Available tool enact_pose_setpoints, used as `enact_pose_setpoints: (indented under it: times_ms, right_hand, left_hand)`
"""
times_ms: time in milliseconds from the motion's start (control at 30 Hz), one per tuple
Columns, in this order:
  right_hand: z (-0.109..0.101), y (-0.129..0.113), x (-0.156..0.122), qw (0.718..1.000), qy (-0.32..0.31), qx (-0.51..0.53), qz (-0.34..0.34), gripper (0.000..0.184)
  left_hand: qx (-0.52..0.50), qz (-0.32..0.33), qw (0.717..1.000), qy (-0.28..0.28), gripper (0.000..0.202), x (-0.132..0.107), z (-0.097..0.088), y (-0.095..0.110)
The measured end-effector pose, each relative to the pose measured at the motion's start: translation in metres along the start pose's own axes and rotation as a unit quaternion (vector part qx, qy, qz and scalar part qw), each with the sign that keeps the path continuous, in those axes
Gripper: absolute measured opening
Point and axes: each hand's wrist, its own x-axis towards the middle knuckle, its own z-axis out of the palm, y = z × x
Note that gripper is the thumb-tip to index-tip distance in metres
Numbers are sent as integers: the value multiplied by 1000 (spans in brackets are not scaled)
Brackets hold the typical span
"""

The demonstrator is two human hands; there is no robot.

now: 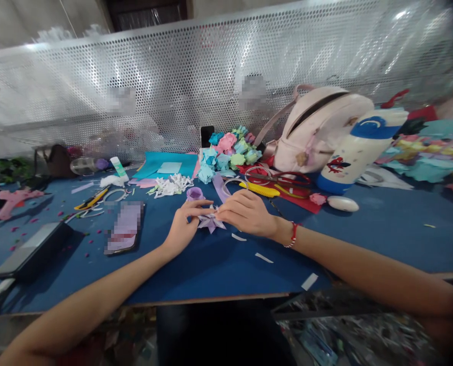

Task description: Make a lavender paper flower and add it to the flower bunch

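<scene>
A small purple folded-paper flower (210,221) lies on the blue table (218,264) near the middle. My left hand (185,223) pinches its left side with thumb and fingers closed. My right hand (245,212), with a red bracelet on the wrist, presses closed fingers on its right side. Both hands meet over the paper, which partly hides under the fingers. A purple tape roll (194,193) stands just behind the hands.
A phone (124,226) lies left of my hands, a dark box (31,250) farther left. Behind are paper roses (228,150), shredded white paper (171,185), red scissors (283,179), a yellow cutter (260,190), a white-blue bottle (358,150) and a pink backpack (315,127). A perforated metal screen stands behind.
</scene>
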Motion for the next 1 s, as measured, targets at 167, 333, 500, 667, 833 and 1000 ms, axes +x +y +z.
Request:
enact_pose_setpoints:
  times_ms: [167, 333, 500, 667, 833, 1000]
  right_hand:
    - [1, 1, -1, 1000, -6, -4, -24, 22]
    - [4, 1, -5, 1000, -13, 7, 12, 21]
    - [10, 3, -8, 999, -19, 27, 22, 17]
    - [9, 5, -12, 993, 5, 88, 81, 13]
    - [7, 8, -18, 966, -10, 157, 203, 12]
    - [16, 13, -28, 925, -165, 185, 286, 54]
  left_hand:
    - [21, 1, 1000, -3, 61, -1, 0, 0]
    - [21, 4, 1000, 17, 62, -2, 1, 3]
    - [3, 2, 1000, 27, 59, -2, 3, 4]
    - [-11, -40, 997, 68, 62, 0, -3, -6]
    - [-7, -84, 995, 61, 54, 4, -13, -18]
    - [2, -67, 998, 1, 42, 3, -8, -20]
